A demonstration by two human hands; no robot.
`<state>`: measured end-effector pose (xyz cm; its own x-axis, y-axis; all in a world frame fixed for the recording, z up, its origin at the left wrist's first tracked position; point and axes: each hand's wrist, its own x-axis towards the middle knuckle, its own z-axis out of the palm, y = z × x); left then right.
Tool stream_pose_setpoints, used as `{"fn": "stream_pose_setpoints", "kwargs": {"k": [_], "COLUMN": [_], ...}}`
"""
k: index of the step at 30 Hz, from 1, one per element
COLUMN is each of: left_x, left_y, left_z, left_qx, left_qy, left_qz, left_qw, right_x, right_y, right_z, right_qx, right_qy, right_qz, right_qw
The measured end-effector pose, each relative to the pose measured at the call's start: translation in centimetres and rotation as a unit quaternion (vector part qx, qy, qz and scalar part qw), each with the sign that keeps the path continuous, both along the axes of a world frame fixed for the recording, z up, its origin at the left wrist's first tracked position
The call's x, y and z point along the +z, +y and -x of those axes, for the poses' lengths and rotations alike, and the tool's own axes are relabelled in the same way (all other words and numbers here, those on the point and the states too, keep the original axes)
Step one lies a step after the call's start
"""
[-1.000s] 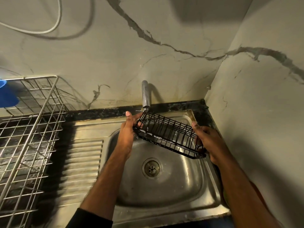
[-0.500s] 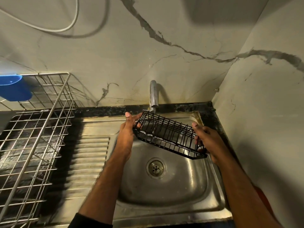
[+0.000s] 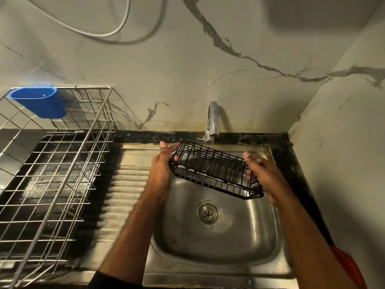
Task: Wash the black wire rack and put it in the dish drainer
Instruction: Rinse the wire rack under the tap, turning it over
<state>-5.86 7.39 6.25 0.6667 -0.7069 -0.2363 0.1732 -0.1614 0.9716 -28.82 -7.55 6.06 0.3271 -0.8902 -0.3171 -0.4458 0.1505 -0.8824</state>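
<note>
The black wire rack (image 3: 214, 170) hangs tilted over the steel sink (image 3: 260, 245), its left end just below the tap spout (image 3: 213, 119). My left hand (image 3: 163, 163) grips the rack's left end, thumb on the top wire. Its right end sits in my right hand (image 3: 262, 174), lower than the left end. The silver wire dish drainer (image 3: 48, 167) stands on the counter at the left, with nothing in its main basket.
A blue plastic cup (image 3: 38, 102) hangs on the drainer's back rim. The ribbed steel draining board (image 3: 123, 195) lies between drainer and sink. Marble walls close in behind and to the right. A white cable (image 3: 100, 34) loops on the back wall.
The view has swung left, showing more of the drainer and the blue cup. Both hands keep hold of the rack under the tap, and it has barely shifted.
</note>
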Motion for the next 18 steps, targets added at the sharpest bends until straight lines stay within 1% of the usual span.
{"fn": "stream_pose_setpoints", "kwargs": {"k": [3, 11, 13, 18], "left_x": [-0.1, -0.5, -0.4, -0.6], "left_y": [0.3, 0.3, 0.3, 0.0], "left_z": [-0.5, -1.5, -1.5, -1.5], "left_qx": [0.011, 0.013, -0.001, -0.067], "left_qy": [0.007, -0.005, -0.012, -0.050], "left_qz": [0.011, 0.001, -0.009, 0.005], "left_qw": [1.000, 1.000, 1.000, 0.997], "right_x": [0.3, 0.3, 0.1, -0.4], "right_y": [-0.1, -1.0, -1.3, -2.3], "right_z": [-0.8, -2.7, -2.9, -3.2], "right_qx": [0.009, 0.004, -0.003, -0.005], "right_qy": [-0.011, -0.018, -0.015, 0.001], "right_qz": [-0.003, -0.005, -0.012, -0.023], "right_qw": [1.000, 1.000, 1.000, 1.000]}}
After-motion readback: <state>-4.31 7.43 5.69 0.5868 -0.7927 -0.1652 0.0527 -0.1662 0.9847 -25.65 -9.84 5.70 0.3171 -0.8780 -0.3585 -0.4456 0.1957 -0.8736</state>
